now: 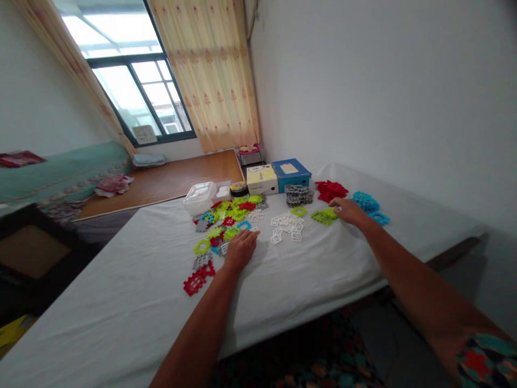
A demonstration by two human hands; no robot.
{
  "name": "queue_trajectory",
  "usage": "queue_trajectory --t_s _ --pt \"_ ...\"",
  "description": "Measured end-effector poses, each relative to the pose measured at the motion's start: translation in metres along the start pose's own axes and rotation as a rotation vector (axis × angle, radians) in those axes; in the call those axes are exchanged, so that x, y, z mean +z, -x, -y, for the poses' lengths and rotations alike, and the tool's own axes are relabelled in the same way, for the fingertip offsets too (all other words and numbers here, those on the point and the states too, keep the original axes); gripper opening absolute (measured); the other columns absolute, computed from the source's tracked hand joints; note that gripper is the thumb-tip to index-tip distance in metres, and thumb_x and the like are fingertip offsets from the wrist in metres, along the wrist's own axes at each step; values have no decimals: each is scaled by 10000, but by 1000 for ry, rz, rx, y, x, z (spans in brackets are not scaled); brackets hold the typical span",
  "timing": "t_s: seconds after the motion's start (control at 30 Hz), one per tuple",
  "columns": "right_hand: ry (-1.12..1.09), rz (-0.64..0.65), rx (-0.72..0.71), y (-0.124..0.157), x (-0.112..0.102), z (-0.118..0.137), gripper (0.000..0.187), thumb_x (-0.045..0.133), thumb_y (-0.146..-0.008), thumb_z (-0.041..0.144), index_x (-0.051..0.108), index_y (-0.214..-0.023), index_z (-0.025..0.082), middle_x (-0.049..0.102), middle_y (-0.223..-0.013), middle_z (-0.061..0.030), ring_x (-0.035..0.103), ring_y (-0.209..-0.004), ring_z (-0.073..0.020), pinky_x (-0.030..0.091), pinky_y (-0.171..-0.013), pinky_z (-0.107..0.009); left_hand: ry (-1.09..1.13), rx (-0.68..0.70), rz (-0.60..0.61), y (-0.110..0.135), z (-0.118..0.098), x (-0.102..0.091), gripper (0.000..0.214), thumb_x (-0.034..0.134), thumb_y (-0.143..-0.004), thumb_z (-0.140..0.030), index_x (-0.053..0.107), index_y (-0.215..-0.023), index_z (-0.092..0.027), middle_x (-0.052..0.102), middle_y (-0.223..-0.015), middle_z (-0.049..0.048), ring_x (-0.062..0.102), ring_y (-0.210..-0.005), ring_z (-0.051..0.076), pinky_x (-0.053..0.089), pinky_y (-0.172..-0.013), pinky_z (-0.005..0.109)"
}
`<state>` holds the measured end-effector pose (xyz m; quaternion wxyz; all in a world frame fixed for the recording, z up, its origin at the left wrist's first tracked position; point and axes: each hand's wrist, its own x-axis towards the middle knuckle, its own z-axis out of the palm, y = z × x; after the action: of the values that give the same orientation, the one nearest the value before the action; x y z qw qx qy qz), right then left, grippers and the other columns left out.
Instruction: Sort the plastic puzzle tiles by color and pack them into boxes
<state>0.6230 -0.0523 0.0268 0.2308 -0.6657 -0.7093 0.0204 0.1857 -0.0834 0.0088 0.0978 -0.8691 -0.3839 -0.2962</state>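
Observation:
My left hand lies low over the white cloth at the right edge of a mixed pile of plastic building pieces. Its fingers are stretched forward beside a blue piece and a small white piece, and no held thing shows. My right hand is at a stack of lime-green building pieces, fingers and thumb closed at the stack's right end. Between my hands lie flat white window-like pieces and a single green ring-shaped piece. The right fingertips are partly hidden.
Behind are stacked grey pieces, red pieces, and blue pieces farther right. A blue box, a yellow-and-white box, a round black tin and a clear plastic container stand at the back. A wall borders the right.

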Motion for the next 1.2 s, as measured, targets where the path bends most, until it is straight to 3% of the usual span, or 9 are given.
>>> queue_trajectory --t_s 0.1,0.23,0.37,0.5,0.7,0.8,0.9,1.03,1.2 --pt "-30 12 -72 1 10 12 291 489 -813 174 660 -1048 161 697 -1099 -102 636 -1007 -217 461 -908 -335 24 1 17 -1 -1 3 278 467 -925 -204 641 -1142 -220 679 -953 69 617 -934 176 503 -872 316" --pt "-3 101 -183 -14 29 49 336 540 -840 246 638 -1154 177 673 -1168 -95 614 -1056 -224 446 -921 -326 32 -12 46 1 2 5 286 473 -918 -203 645 -1145 -216 683 -949 70 619 -924 177 511 -864 320" --pt "126 173 -80 -33 45 77 438 579 -844 423 614 -1213 188 665 -1171 -134 598 -1068 -293 454 -877 -388 39 -40 80 3 3 2 285 457 -924 -205 652 -1131 -211 688 -950 67 621 -915 176 514 -860 321" --pt "197 190 -40 -37 53 89 469 597 -816 492 625 -1201 226 677 -1134 -128 588 -1057 -310 451 -837 -401 52 -61 98 3 3 0 285 448 -928 -212 658 -1121 -211 691 -950 65 622 -924 182 513 -859 324" --pt "152 23 68 -27 20 60 470 580 -804 550 650 -1155 245 688 -1118 -90 586 -1045 -290 440 -829 -365 93 -74 110 4 10 3 284 452 -928 -225 661 -1120 -217 695 -988 63 624 -936 181 507 -880 328" --pt "163 17 122 -16 3 40 492 577 -785 602 667 -1112 245 690 -1115 -86 577 -1044 -306 436 -834 -387 109 -74 119 4 12 4 280 458 -923 -225 666 -1111 -222 695 -985 58 624 -949 184 505 -883 325" --pt "177 63 101 -1 5 32 493 599 -769 608 686 -1081 237 687 -1108 -106 563 -1058 -328 426 -851 -430 111 -70 127 3 12 5 272 463 -923 -236 672 -1098 -226 696 -972 53 628 -946 182 505 -877 316" --pt "157 26 49 7 19 22 516 616 -750 620 691 -1081 232 665 -1162 -113 536 -1114 -343 424 -901 -461 108 -67 149 5 13 5 269 460 -924 -242 676 -1083 -222 698 -983 54 632 -944 180 506 -873 315" --pt "62 97 -42 1 16 -11 662 663 -743 445 538 -1333 171 560 -1347 -129 531 -1191 -315 406 -1015 -421 70 -95 168 7 15 4 282 442 -936 -260 671 -1095 -224 700 -978 54 632 -949 186 508 -865 317"
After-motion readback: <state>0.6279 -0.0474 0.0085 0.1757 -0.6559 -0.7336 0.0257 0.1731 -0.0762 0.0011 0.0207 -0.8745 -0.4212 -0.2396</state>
